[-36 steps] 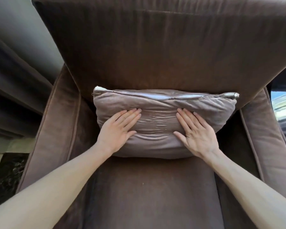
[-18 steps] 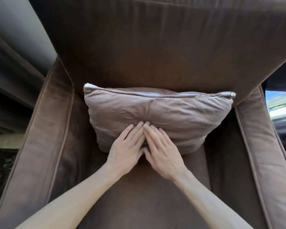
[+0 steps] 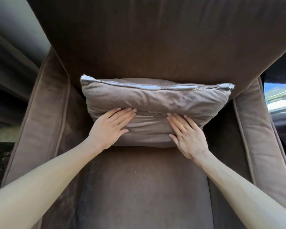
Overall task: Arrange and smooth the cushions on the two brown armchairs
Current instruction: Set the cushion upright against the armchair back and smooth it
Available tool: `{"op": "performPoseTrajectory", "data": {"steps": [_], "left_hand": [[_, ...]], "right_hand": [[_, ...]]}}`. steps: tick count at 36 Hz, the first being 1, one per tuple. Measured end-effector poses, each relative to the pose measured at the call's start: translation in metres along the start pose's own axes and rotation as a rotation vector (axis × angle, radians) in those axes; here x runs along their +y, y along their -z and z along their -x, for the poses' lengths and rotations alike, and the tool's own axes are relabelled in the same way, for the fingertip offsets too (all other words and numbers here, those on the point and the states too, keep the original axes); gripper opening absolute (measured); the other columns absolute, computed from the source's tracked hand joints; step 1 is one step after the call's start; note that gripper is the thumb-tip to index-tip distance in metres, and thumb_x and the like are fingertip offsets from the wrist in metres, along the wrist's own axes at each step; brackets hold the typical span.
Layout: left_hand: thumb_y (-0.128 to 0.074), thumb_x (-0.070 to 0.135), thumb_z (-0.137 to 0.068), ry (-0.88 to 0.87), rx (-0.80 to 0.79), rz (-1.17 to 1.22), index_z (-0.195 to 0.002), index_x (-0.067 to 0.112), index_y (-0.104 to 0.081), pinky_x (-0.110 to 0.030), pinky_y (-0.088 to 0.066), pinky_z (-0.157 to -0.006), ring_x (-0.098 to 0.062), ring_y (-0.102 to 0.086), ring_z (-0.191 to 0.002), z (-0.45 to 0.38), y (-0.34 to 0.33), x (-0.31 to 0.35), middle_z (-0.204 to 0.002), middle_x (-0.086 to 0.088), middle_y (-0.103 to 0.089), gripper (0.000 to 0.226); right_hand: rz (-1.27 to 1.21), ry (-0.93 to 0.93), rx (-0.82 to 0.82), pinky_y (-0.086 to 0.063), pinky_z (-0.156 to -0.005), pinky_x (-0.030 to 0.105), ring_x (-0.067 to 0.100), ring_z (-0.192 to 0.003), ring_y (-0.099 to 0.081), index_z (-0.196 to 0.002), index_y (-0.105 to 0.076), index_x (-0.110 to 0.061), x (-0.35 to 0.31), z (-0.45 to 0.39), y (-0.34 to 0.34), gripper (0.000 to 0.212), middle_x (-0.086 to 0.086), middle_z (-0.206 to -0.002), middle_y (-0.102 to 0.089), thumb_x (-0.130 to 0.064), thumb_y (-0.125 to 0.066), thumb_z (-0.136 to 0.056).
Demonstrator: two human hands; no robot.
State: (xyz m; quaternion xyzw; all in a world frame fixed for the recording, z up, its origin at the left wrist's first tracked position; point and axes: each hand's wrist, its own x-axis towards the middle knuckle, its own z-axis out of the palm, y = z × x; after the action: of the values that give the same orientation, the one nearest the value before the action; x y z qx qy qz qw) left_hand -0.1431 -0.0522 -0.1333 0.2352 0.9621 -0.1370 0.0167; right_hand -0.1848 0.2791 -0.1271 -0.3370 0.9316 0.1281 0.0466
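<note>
A light brown cushion [image 3: 157, 98] with a pale zipper seam along its top leans upright against the backrest [image 3: 155, 38] of a brown armchair. It stands on the dark brown seat [image 3: 144, 187]. My left hand [image 3: 111, 128] lies flat on the cushion's lower left, fingers straight and close together. On the lower right my right hand [image 3: 186, 136] presses flat in the same way. Neither hand grips anything. The fabric between them is wrinkled.
Padded armrests run along the left [image 3: 45, 121] and right [image 3: 257, 133] of the seat. Grey curtain folds [image 3: 10, 63] hang to the left. A bright window [image 3: 279, 95] shows past the right armrest. Only one armchair is in view.
Half a second ago my hands touched each other at the cushion's bottom middle. They have slid apart and upward over the fabric to its left and right.
</note>
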Motion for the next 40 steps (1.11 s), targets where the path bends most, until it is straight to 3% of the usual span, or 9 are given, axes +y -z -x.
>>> {"op": "performPoseTrajectory", "data": {"steps": [4, 8, 13, 16, 22, 25, 30, 35, 40], "left_hand": [[-0.037, 0.039, -0.107, -0.095, 0.099, 0.207, -0.161, 0.021, -0.022, -0.041, -0.017, -0.127, -0.017, -0.016, -0.156, 0.011, 0.020, 0.003, -0.169, -0.001, -0.015, 0.059], [-0.054, 0.035, -0.100, 0.073, 0.304, 0.747, -0.118, 0.025, -0.074, -0.038, -0.050, -0.101, -0.008, -0.060, -0.125, 0.019, 0.049, 0.012, -0.128, 0.010, -0.069, 0.029], [-0.052, 0.062, -0.092, 0.319, -0.251, 1.473, -0.092, 0.030, -0.078, -0.019, -0.054, -0.076, -0.003, -0.073, -0.085, -0.008, 0.076, 0.020, -0.082, 0.010, -0.079, 0.040], [-0.046, 0.064, -0.096, 0.381, -0.537, 1.545, -0.110, 0.026, -0.076, -0.023, -0.055, -0.086, -0.001, -0.072, -0.099, -0.029, 0.059, 0.019, -0.099, 0.006, -0.080, 0.050], [-0.062, 0.073, -0.081, 0.474, -0.624, 1.548, -0.131, 0.031, -0.065, -0.017, -0.047, -0.084, 0.007, -0.062, -0.108, -0.054, 0.047, -0.001, -0.111, 0.026, -0.068, 0.066], [-0.068, 0.075, -0.074, 0.534, -0.621, 1.524, -0.125, 0.031, -0.068, -0.015, -0.044, -0.079, 0.012, -0.059, -0.098, -0.057, 0.047, -0.016, -0.104, 0.028, -0.067, 0.067], [-0.077, 0.060, -0.076, 0.598, -0.546, 1.502, -0.085, 0.052, -0.074, -0.011, -0.031, -0.092, 0.011, -0.051, -0.103, -0.037, 0.036, -0.042, -0.095, 0.042, -0.061, 0.013], [-0.078, 0.053, -0.079, 0.544, -0.539, 1.502, -0.102, 0.048, -0.071, -0.022, -0.030, -0.113, 0.002, -0.053, -0.124, -0.010, 0.034, -0.059, -0.111, 0.031, -0.068, 0.025], [-0.076, 0.063, -0.067, 0.324, -0.675, 1.358, -0.101, 0.031, -0.073, -0.020, -0.054, -0.079, -0.005, -0.074, -0.083, 0.006, 0.036, -0.037, -0.088, 0.008, -0.080, 0.047]], "right_hand": [[-0.103, 0.013, 0.129, -0.030, -0.124, 0.048, 0.026, -0.148, -0.042, -0.154, -0.042, -0.004, -0.012, 0.010, 0.018, 0.059, 0.009, -0.163, -0.040, -0.039, -0.045, -0.106], [-0.652, -0.116, 0.326, -0.049, -0.083, 0.037, 0.013, -0.093, -0.067, -0.096, -0.075, -0.022, -0.031, 0.017, 0.045, 0.027, -0.009, -0.100, -0.072, -0.045, -0.059, -0.096], [-1.738, -0.273, -0.392, -0.053, -0.092, 0.037, 0.013, -0.100, -0.075, -0.099, -0.080, -0.029, -0.043, -0.016, 0.073, 0.059, -0.002, -0.104, -0.081, -0.075, -0.045, -0.091], [-1.699, -0.317, -0.558, -0.041, -0.112, 0.047, 0.008, -0.114, -0.070, -0.111, -0.080, -0.027, -0.039, -0.040, 0.066, 0.077, -0.005, -0.115, -0.079, -0.085, -0.033, -0.088], [-1.669, -0.421, -0.593, -0.032, -0.121, 0.050, 0.001, -0.113, -0.070, -0.106, -0.080, -0.034, -0.022, -0.068, 0.062, 0.072, -0.014, -0.116, -0.078, -0.090, -0.049, -0.073], [-1.626, -0.425, -0.628, -0.033, -0.121, 0.045, -0.008, -0.110, -0.067, -0.121, -0.074, -0.035, -0.005, -0.067, 0.059, 0.080, -0.020, -0.117, -0.076, -0.092, -0.051, -0.070], [-1.586, -0.443, -0.650, -0.036, -0.119, 0.037, -0.010, -0.114, -0.065, -0.130, -0.070, -0.030, 0.020, -0.055, 0.056, 0.094, -0.022, -0.122, -0.074, -0.095, -0.057, -0.063], [-1.542, -0.430, -0.626, -0.038, -0.119, 0.036, -0.003, -0.118, -0.066, -0.123, -0.075, -0.027, 0.030, -0.036, 0.049, 0.084, -0.016, -0.120, -0.076, -0.090, -0.058, -0.071], [-1.275, -0.286, -0.531, -0.051, -0.105, 0.037, 0.002, -0.101, -0.073, -0.096, -0.082, -0.031, -0.002, -0.012, 0.036, 0.077, -0.015, -0.099, -0.080, -0.096, -0.056, -0.064]]}}
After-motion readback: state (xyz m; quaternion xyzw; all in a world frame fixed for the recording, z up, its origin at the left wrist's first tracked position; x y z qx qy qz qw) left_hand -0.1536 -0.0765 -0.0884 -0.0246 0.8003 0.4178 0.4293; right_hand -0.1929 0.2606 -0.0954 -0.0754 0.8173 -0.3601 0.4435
